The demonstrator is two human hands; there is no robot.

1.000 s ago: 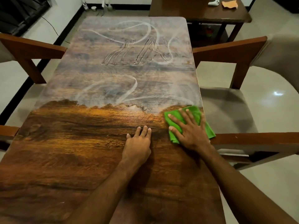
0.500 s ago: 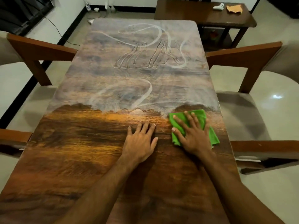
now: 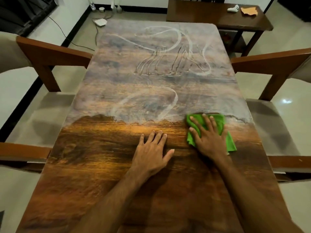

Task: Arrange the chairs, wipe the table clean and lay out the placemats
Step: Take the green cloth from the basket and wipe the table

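Note:
A long wooden table [image 3: 101,165] runs away from me. Its far half is covered by a pale dusty film [image 3: 151,64] with finger-drawn lines in it; the near half is dark and shiny. My right hand [image 3: 208,138] presses flat on a green cloth [image 3: 217,121] at the film's edge, near the table's right side. My left hand [image 3: 151,152] lies flat on the bare wood just left of the cloth, fingers spread, holding nothing. Chairs with wooden arms and beige seats stand on the left [image 3: 50,54] and on the right [image 3: 269,61] of the table.
A dark side table [image 3: 210,14] stands beyond the far end, with a small white object [image 3: 233,8] and an orange cloth [image 3: 249,10] on it. A white device [image 3: 100,21] and a cable lie on the floor at the far left. A dark unit fills the far left corner.
My right hand has slid the green cloth a little to the left and forward along the film's edge. My left hand has stayed flat beside it. The view has shifted slightly.

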